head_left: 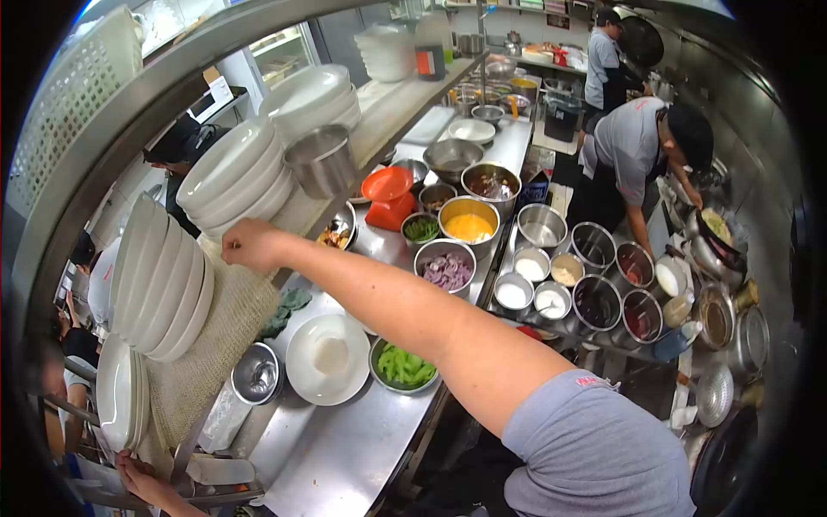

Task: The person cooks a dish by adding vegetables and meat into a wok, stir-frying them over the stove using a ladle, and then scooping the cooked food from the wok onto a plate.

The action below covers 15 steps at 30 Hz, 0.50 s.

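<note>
We judge the plate work to be only partly along, since neither of our hands clearly has a dish lifted. Our landmark, the tilted stack of plates point(165, 280), leans several deep on the woven cloth point(231, 327) of the shelf. To its right, our right hand point(251, 244) is stretched out above that cloth, close to the nested white dishes point(231, 177), fingers curled inward; we cannot tell whether they pinch anything. Below the landmark, our left hand point(142, 478) is at the bottom edge of the lower plates point(121, 392), fingers bent by the rim, and we cannot tell if they grip it. What looks done: one wide plate point(329, 360) lies apart on the steel counter point(323, 461), right of the landmark and lower, a pale patch in its middle that we cannot make out. Farther right of the landmark, the cut green vegetable point(403, 366) and chopped purple onion point(446, 270) sit ready in their bowls. What seems left is the bulk of the plates, stacked around the landmark.
</note>
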{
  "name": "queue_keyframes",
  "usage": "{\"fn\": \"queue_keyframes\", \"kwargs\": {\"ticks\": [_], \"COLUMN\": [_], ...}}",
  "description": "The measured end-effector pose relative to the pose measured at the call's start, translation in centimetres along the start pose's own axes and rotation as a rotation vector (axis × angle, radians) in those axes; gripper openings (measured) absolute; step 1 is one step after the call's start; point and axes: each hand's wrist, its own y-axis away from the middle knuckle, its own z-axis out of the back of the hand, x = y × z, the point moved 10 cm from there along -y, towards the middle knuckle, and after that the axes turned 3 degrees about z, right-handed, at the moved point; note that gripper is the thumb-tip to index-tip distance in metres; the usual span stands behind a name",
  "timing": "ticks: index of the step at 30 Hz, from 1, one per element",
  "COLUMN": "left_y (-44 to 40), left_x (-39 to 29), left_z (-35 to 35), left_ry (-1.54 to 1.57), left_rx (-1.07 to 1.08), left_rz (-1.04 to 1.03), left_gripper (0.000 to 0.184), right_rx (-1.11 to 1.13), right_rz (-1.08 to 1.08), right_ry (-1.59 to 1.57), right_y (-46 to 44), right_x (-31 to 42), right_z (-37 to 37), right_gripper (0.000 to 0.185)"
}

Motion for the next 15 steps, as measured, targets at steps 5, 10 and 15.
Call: {"fn": "queue_keyframes", "kwargs": {"ticks": [5,10,15], "left_y": [-0.3,-0.6,-0.2], "left_x": [1.1,2.2,1.3], "left_z": [0.9,1.8,1.6], "left_ry": [0.125,0.381,0.279], "left_rx": [-0.152,-0.189,-0.167], "left_rz": [0.15,0.229,0.178], "left_gripper": [0.027,0.035,0.032], "right_rx": [-0.045,0.022,-0.001], "right_rz": [0.052,0.024,0.079], "right_ry": [0.067,-0.047,-0.037], "right_y": [-0.4,0.0,0.4], "right_x": [0.3,-0.1,0.7], "right_z": [0.8,0.0,0.9], "right_gripper": [0.02,0.022,0.024]}}
